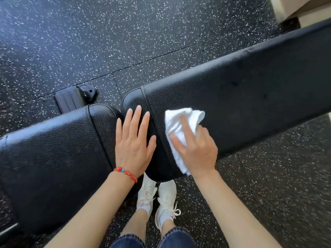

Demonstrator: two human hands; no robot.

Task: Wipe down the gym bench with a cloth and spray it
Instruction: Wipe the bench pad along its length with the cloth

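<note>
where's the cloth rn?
Head view, right of centre: the white cloth lies on the long bench pad beside its end seam, pressed under the right hand; the left hand rests flat beside it.

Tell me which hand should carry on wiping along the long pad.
Right. The right hand already presses the white cloth on the long pad, with unwiped length beyond it. The left hand lies flat and empty near the pad's end, seemingly bracing.

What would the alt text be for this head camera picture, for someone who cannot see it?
Seen from above, a person's right hand presses a white cloth on a black padded gym bench, while the left hand rests flat beside it. White sneakers stand on speckled rubber floor below.
</note>
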